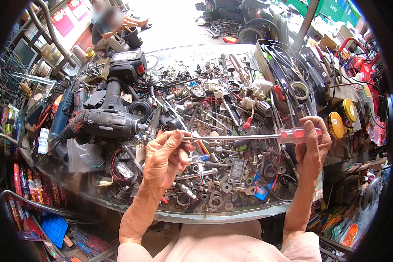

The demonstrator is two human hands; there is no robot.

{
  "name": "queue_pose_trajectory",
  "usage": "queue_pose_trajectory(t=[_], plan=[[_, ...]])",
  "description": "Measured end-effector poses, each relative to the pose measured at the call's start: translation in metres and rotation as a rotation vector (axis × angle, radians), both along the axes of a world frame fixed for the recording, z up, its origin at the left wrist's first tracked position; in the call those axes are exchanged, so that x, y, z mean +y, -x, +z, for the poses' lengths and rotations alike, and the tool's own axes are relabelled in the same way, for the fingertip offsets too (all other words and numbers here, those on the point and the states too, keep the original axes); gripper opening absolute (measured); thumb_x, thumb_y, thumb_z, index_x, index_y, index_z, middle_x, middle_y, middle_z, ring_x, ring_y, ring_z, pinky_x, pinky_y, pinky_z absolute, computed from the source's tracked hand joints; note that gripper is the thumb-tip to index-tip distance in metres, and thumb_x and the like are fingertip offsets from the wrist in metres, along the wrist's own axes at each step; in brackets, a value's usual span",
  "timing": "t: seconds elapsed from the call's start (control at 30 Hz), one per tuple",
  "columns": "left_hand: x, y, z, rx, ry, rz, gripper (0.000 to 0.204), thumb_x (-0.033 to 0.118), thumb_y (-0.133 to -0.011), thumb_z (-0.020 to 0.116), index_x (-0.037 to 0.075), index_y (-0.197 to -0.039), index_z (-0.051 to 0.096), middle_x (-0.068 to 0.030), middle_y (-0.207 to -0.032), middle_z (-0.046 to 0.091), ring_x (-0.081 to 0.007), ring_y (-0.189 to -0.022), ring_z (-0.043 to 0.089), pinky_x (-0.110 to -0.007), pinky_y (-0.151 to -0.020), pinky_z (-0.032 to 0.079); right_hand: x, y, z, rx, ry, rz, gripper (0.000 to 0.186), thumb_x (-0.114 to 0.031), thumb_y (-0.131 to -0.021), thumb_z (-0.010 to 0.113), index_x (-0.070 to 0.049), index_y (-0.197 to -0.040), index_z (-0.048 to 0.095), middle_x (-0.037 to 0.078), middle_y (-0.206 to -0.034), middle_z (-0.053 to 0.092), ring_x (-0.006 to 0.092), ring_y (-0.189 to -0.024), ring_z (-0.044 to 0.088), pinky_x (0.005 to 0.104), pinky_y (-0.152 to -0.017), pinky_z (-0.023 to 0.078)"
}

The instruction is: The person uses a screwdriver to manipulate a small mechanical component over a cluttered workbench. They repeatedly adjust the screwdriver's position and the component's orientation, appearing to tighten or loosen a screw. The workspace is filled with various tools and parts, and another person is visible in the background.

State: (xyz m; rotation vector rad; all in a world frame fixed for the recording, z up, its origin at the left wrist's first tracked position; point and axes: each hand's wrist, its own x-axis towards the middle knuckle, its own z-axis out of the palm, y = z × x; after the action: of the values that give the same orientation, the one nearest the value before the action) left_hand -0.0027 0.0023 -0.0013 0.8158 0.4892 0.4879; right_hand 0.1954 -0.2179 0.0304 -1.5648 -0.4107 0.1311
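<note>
A long screwdriver (244, 137) with a clear red handle lies level across the middle of the view, above a heap of metal parts. My right hand (312, 146) is closed round its handle. At the other end of the shaft, my left hand (166, 157) pinches a small metal piece (188, 136) between thumb and fingers. The tip meets that piece, whose exact kind is too small to make out. Just left of my left hand lies a black cordless drill (105, 122) with its battery (127, 65) pointing away.
Loose hardware covers the table (218, 216), including washers (215, 201) and a grey key fob (236, 170). Tape (299, 91) and yellow round tins (336, 125) stand at the right. Packed tools (30, 183) crowd the left. A person (107, 32) sits beyond the table.
</note>
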Motion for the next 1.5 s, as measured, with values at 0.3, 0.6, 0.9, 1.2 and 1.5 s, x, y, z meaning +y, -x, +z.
queue_pose_trajectory(t=[0.3,0.6,0.9,1.2,1.5], plan=[[0.002,0.0,-0.001,-0.022,0.009,-0.001,0.025,0.019,-0.092,0.055,-0.004,-0.098,0.061,-0.0146,-0.075,0.066,-0.0114,-0.05,0.06,-0.021,-0.039,0.044,0.0,0.002,0.005,-0.046,-0.028,0.072,0.035,-0.025,-0.081,0.066,-0.001,-0.101,0.053,0.005,-0.081,0.058,0.0008,-0.044,0.042,0.0159,-0.036,0.029],[0.001,-0.001,0.0,-0.019,0.013,-0.006,0.026,0.019,-0.092,0.055,-0.005,-0.098,0.061,-0.0149,-0.075,0.066,-0.0116,-0.05,0.061,-0.021,-0.039,0.044,0.009,0.006,0.007,-0.003,-0.163,0.062,0.034,-0.02,-0.076,0.063,0.001,-0.101,0.052,0.005,-0.074,0.058,0.0042,-0.044,0.044,0.0183,-0.038,0.034],[0.0,0.0,0.0,-0.018,0.019,-0.002,0.026,0.02,-0.092,0.056,-0.005,-0.097,0.061,-0.0155,-0.075,0.066,-0.0121,-0.049,0.06,-0.021,-0.039,0.044,0.002,0.001,-0.002,0.031,-0.059,-0.001,0.029,-0.029,-0.085,0.065,-0.003,-0.093,0.056,-0.006,-0.053,0.048,0.0,-0.037,0.034,0.016,-0.034,0.022],[0.002,0.0,-0.002,-0.031,0.007,0.01,0.026,0.02,-0.092,0.055,-0.005,-0.097,0.061,-0.0154,-0.074,0.066,-0.0119,-0.049,0.06,-0.021,-0.038,0.044,0.01,0.005,0.0,-0.096,-0.113,-0.003,0.03,-0.031,-0.082,0.066,-0.003,-0.091,0.057,0.0,-0.061,0.056,0.0005,-0.038,0.037,0.0158,-0.033,0.024],[0.0,-0.001,-0.001,-0.001,-0.015,0.017,0.025,0.02,-0.092,0.056,-0.004,-0.096,0.062,-0.0147,-0.073,0.066,-0.0115,-0.048,0.06,-0.02,-0.038,0.043,0.005,0.003,-0.002,-0.007,-0.164,0.055,0.03,-0.023,-0.081,0.065,0.0,-0.097,0.054,0.007,-0.075,0.061,0.0016,-0.042,0.043,0.0157,-0.035,0.031]])
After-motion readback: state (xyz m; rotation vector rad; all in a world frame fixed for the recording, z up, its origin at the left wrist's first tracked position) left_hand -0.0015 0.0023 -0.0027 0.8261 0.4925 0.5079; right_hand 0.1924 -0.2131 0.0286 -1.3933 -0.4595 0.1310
